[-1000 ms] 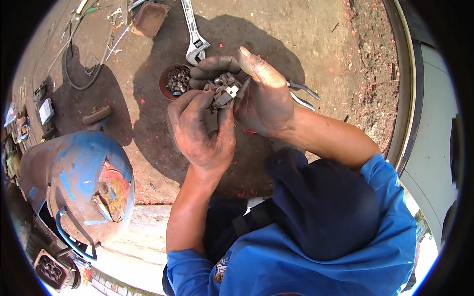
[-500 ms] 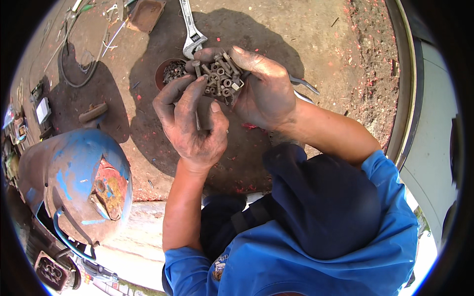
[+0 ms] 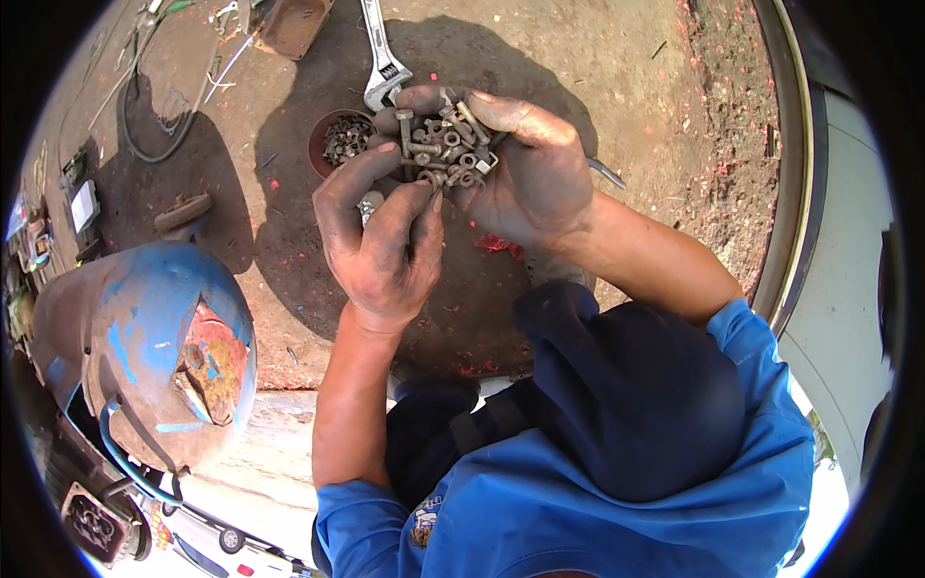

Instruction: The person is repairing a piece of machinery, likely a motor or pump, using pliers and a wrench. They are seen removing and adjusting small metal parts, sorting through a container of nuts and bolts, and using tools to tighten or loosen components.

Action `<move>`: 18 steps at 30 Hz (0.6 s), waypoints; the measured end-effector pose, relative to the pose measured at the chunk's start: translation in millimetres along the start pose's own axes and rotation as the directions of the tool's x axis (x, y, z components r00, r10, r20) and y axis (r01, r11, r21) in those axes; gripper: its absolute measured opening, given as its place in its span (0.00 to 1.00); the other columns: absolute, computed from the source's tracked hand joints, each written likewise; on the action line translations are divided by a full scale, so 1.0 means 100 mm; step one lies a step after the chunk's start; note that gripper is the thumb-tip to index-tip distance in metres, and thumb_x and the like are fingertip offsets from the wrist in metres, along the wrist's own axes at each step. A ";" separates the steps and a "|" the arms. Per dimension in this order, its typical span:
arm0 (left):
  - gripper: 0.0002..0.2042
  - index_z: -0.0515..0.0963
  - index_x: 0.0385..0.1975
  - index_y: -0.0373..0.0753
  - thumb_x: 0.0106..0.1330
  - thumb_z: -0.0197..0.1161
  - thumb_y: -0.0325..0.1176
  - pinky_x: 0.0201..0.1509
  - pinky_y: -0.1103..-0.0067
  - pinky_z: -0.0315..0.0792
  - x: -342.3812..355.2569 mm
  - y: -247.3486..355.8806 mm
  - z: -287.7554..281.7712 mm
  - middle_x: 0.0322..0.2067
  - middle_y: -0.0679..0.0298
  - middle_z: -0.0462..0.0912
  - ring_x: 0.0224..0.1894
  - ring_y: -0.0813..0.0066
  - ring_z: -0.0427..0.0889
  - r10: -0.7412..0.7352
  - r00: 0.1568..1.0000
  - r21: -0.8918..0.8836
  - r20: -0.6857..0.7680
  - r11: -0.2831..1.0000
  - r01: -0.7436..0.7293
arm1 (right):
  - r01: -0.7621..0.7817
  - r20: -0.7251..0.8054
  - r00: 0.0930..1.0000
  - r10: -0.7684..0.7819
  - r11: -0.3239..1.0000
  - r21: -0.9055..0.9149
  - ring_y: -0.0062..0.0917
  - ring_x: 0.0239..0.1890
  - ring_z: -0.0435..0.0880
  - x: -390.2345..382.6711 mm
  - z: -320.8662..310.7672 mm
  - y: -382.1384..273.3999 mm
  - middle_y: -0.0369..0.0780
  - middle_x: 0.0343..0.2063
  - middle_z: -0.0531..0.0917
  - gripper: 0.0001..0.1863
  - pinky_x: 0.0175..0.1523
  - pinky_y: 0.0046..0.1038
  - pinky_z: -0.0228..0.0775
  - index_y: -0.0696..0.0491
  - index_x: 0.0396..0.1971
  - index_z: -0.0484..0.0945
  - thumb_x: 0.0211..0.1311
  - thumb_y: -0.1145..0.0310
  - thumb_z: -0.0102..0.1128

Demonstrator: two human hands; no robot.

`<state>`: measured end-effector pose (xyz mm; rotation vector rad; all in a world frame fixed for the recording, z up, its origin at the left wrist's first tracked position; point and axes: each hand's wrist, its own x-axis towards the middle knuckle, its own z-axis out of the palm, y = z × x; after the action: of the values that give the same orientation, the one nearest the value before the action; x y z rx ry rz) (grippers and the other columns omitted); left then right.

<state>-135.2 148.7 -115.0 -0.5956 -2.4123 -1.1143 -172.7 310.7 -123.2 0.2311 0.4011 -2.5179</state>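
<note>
My right hand [image 3: 544, 178] is cupped around a heap of rusty bolts and nuts [image 3: 453, 144], its thumb along the far side. The thumb and index fingertip of my left hand [image 3: 381, 246] pinch together on a small nut [image 3: 431, 180] at the near-left edge of the heap; the fingertips partly cover it. A bit of shiny metal shows between the left fingers, too hidden to name. Just left of the heap stands a round reddish-brown bowl [image 3: 315, 146] of small hardware. An adjustable wrench [image 3: 387, 72] lies beyond my hands.
A worn blue metal tank [image 3: 145, 328] stands at the left. A rusty square tray [image 3: 292, 27] and a looped cable [image 3: 130, 125] lie at the far left. Beside my right wrist a curved tool handle [image 3: 607, 173] sticks out. A raised metal edge [image 3: 805, 173] borders the right.
My left thumb and index finger have come together on a nut in the heap; before, they were apart. Both hands sit slightly farther right.
</note>
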 end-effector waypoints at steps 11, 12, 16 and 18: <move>0.15 0.83 0.35 0.43 0.46 0.76 0.23 0.56 0.67 0.70 -0.05 0.11 0.03 0.52 0.54 0.70 0.55 0.55 0.72 0.027 0.998 0.125 0.053 0.992 -0.034 | 0.003 -0.006 1.000 -0.003 0.998 0.069 0.39 0.54 0.80 0.01 0.08 -0.05 0.52 0.49 0.80 0.22 0.63 0.42 0.71 0.63 0.51 0.73 0.70 0.60 0.44; 0.16 0.83 0.36 0.43 0.46 0.76 0.23 0.56 0.67 0.70 -0.05 0.11 0.02 0.52 0.54 0.70 0.56 0.55 0.72 0.017 0.998 0.132 0.058 0.991 -0.025 | 0.005 -0.014 1.000 -0.004 0.998 0.065 0.39 0.54 0.80 0.00 0.09 -0.05 0.52 0.49 0.80 0.22 0.63 0.42 0.71 0.63 0.51 0.73 0.70 0.60 0.44; 0.20 0.81 0.40 0.43 0.43 0.78 0.26 0.52 0.67 0.72 -0.06 0.07 0.05 0.49 0.54 0.73 0.51 0.55 0.75 -0.012 0.998 0.039 -0.066 0.999 0.015 | -0.035 -0.026 0.999 0.038 0.994 0.106 0.39 0.54 0.80 0.00 0.10 -0.04 0.51 0.49 0.80 0.22 0.63 0.40 0.70 0.62 0.51 0.73 0.70 0.59 0.46; 0.21 0.80 0.41 0.42 0.44 0.78 0.26 0.52 0.66 0.72 -0.02 0.10 0.07 0.50 0.53 0.73 0.52 0.55 0.75 -0.025 0.995 0.018 -0.098 0.999 0.027 | -0.041 -0.014 0.999 0.043 0.991 0.131 0.38 0.55 0.80 -0.01 0.08 -0.07 0.51 0.49 0.80 0.22 0.63 0.39 0.70 0.62 0.51 0.74 0.70 0.59 0.46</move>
<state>-129.7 160.1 -113.8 -0.4928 -2.3507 -1.1039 -176.1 314.0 -113.5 0.3081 0.2359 -2.5046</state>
